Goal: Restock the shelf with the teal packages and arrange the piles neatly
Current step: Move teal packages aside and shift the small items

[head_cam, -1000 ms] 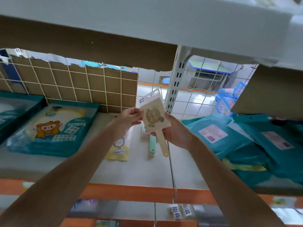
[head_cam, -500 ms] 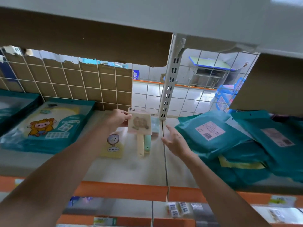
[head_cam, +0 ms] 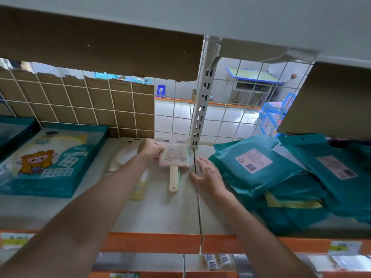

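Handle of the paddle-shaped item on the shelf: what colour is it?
The handle is cream; head view shows it.

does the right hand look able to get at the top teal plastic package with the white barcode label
Probably yes: the right hand is open and empty just beside the teal plastic package with the white barcode label, which tops its pile with nothing between them.
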